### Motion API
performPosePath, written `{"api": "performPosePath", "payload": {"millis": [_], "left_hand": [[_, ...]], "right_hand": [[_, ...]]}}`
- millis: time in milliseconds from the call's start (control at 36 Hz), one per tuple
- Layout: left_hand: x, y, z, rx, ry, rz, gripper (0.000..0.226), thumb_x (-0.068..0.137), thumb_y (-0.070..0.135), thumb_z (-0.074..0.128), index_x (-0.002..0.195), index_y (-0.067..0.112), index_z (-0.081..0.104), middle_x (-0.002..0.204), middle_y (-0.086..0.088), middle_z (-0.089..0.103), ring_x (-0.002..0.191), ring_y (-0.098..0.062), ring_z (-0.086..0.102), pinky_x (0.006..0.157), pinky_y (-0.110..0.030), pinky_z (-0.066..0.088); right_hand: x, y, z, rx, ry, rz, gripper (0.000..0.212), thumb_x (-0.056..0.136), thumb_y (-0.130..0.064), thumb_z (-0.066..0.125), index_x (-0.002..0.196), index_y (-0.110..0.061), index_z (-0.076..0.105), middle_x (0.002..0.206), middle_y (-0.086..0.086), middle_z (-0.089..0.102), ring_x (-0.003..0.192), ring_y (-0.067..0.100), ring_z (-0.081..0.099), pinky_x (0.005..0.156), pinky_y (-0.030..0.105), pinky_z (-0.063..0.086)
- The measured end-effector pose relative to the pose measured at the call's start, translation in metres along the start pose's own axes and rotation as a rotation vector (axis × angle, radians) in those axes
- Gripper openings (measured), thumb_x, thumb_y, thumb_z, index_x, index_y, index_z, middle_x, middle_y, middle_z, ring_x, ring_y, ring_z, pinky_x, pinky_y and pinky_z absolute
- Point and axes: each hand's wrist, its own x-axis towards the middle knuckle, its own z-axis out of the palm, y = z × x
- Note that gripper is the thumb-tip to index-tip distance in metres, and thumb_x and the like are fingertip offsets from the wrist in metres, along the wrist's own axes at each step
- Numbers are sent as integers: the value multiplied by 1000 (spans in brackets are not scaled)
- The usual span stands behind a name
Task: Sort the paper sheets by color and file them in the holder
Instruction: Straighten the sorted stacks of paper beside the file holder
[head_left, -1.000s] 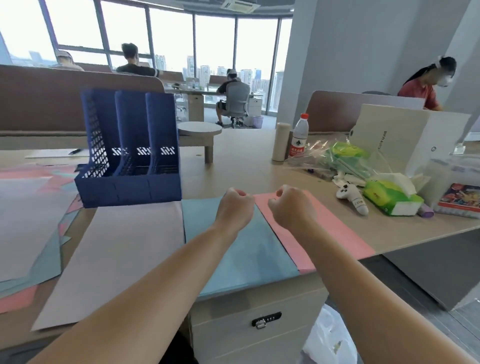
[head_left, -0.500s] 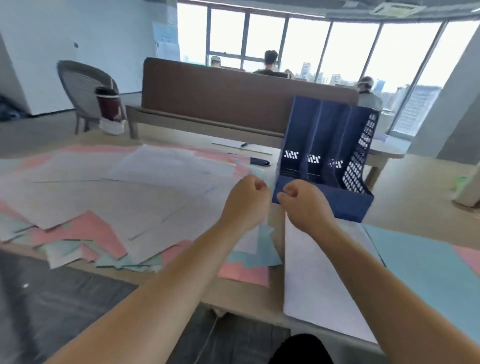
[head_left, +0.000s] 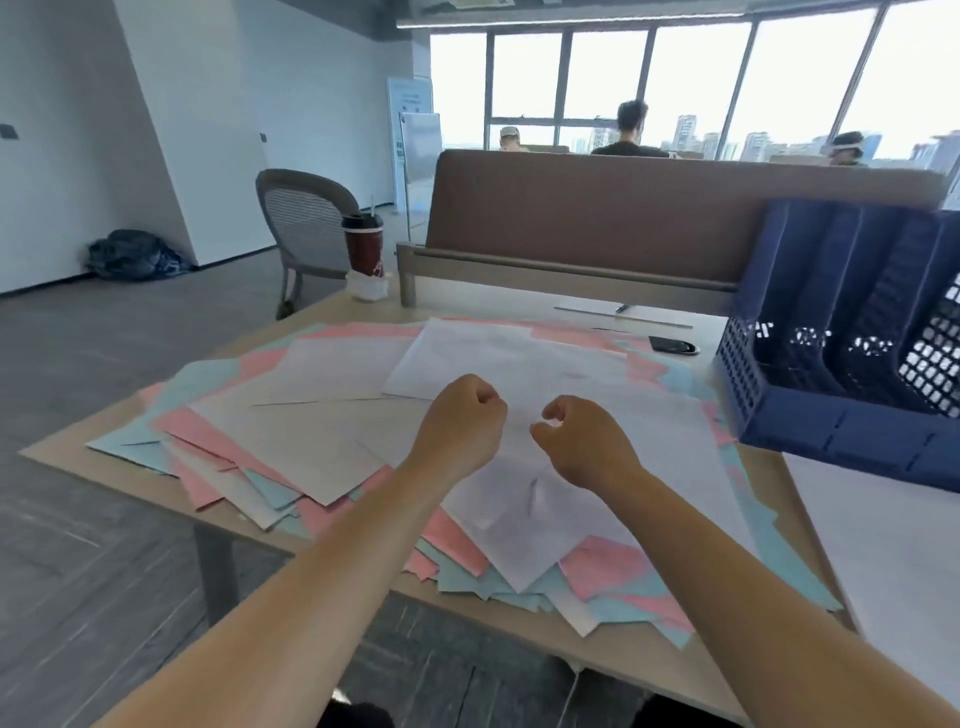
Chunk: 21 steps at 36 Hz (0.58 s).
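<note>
A loose heap of white, pink and light blue paper sheets (head_left: 363, 431) covers the desk in front of me. The dark blue file holder (head_left: 852, 384) with its upright slots stands at the right, its slots bare as far as I can see. My left hand (head_left: 460, 423) is a closed fist above the white sheets, holding nothing. My right hand (head_left: 582, 441) hovers beside it with fingers curled and loosening, also holding nothing.
A white sheet (head_left: 893, 545) lies alone at the right front, below the holder. A dark red cup (head_left: 363, 247) stands at the desk's far left corner, a brown partition (head_left: 597, 218) runs along the back, and a black phone (head_left: 672, 345) lies near the holder.
My view has swung left, from the sorted sheets and holder to the mixed heap. Both fists stayed raised side by side; the right hand's fingers have started to uncurl.
</note>
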Motion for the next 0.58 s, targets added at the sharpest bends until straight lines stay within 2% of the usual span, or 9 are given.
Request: {"api": "performPosePath", "payload": {"millis": [194, 278, 361, 583], "left_hand": [[13, -57, -41, -26, 12, -46, 20, 89, 17, 47, 102, 14, 63, 97, 1, 64, 89, -18, 60, 73, -31, 47], [20, -72, -49, -10, -7, -34, 20, 90, 17, 47, 103, 15, 62, 99, 1, 63, 90, -18, 58, 65, -24, 42], [31, -79, -54, -13, -22, -19, 25, 92, 17, 47, 112, 15, 61, 106, 2, 62, 93, -15, 55, 65, -22, 39], [79, -92, -54, 26, -24, -40, 39, 92, 20, 49, 129, 13, 55, 132, -4, 54, 111, -18, 52, 86, -27, 38]], "right_hand": [[13, -45, 42, -72, -68, -9, 50, 96, -38, 56, 141, -17, 51, 145, 6, 51, 129, 27, 50, 104, 36, 41], [14, -57, 53, -88, -78, 5, 53, 96, -38, 57, 144, -17, 48, 146, 7, 50, 129, 28, 50, 104, 36, 41], [17, -60, 61, -101, -81, 25, 56, 96, -38, 56, 146, -17, 45, 148, 6, 47, 130, 27, 49, 106, 36, 40], [50, -55, 68, -229, -48, 15, 62, 94, -49, 52, 148, -20, 41, 154, 5, 36, 142, 26, 31, 115, 44, 32]]}}
